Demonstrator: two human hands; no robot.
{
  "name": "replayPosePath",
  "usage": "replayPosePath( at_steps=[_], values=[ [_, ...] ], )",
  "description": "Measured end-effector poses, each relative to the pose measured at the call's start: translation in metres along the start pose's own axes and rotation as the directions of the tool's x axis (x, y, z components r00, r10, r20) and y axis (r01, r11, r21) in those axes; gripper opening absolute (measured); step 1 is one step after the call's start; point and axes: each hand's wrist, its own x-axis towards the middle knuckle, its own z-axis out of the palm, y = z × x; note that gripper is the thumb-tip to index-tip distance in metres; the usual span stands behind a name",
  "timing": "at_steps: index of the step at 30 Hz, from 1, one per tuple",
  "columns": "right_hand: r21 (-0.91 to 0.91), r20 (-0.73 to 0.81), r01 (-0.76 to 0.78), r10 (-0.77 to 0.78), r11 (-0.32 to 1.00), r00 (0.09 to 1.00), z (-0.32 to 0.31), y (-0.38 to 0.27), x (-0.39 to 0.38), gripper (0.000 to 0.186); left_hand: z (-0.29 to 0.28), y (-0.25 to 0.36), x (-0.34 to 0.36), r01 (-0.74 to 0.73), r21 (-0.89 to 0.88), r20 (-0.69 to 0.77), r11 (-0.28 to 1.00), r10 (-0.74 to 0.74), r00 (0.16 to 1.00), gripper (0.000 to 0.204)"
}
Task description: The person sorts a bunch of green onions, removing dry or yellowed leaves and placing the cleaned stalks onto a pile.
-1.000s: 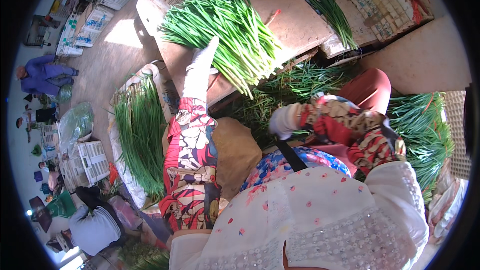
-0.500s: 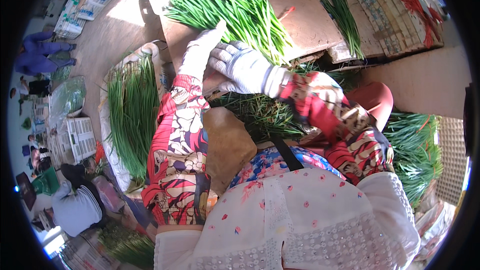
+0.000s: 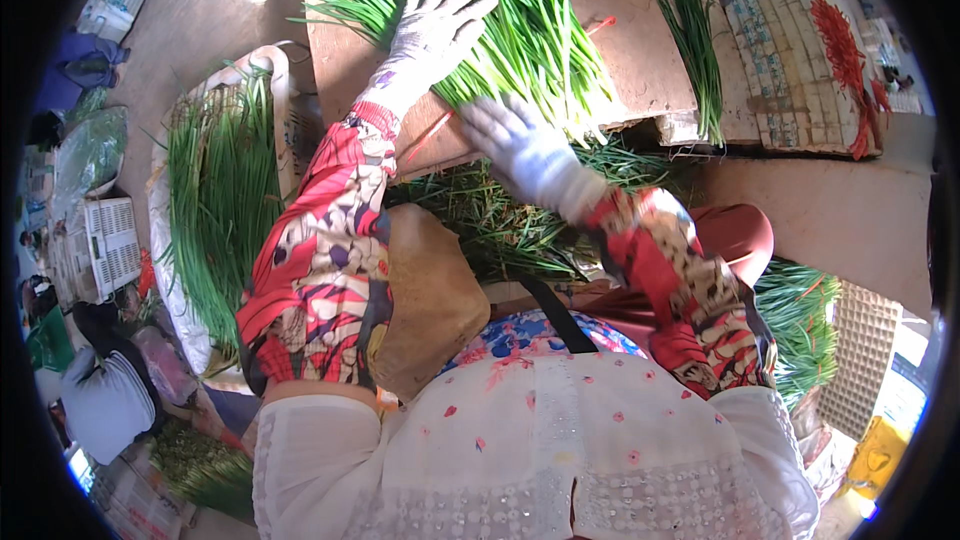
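A broad heap of long green chives (image 3: 530, 30) lies across a brown board (image 3: 640, 50). My left hand (image 3: 435, 35), in a white glove, rests on the heap's left part with its fingers spread. Lower down, my right hand (image 3: 525, 152), also gloved, is by the near edge of the heap with fingers stretched out, slightly smeared by motion. Neither hand grips anything. A thin red tie (image 3: 430, 135) lies on the board between the two hands. Another red tie (image 3: 602, 24) pokes out at the heap's right side.
At left stands a lined crate of chives (image 3: 222, 200). A small chive bundle (image 3: 690, 50) and a stack with red ties (image 3: 840, 50) lie right. Loose green scraps (image 3: 500, 215) cover the area below the board. A person (image 3: 110, 390) sits at far left.
My hands have come apart. The left has moved up onto the chives and spread its fingers; the right has shifted down and right. A red tie now shows between them.
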Motion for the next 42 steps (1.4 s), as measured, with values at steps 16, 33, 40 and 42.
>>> replayPosePath(
  at_steps=[16, 33, 40, 42],
  values=[
    [0.033, 0.163, -0.095, 0.089, 0.995, 0.983, -0.007, -0.033, -0.037, 0.078, 0.001, -0.001, -0.001, 0.040, -0.023, 0.002, 0.999, -0.039, 0.999, 0.041],
    [0.017, 0.766, -0.553, 0.345, 0.833, 0.543, -0.004, -0.046, -0.108, 0.047, 0.008, -0.005, -0.002, 0.015, -0.038, -0.088, 0.999, -0.019, 0.996, 0.041],
    [0.152, -0.143, -0.148, 0.170, 0.977, 0.975, -0.010, -0.014, 0.011, 0.062, 0.011, 0.004, 0.008, 0.003, -0.010, -0.024, 1.000, -0.003, 1.000, 0.042],
    [0.030, 0.052, -0.113, 0.111, 0.993, 0.992, -0.002, -0.030, -0.032, 0.073, 0.008, 0.002, -0.002, 0.024, 0.020, -0.010, 1.000, -0.024, 1.000, 0.042]
  ],
)
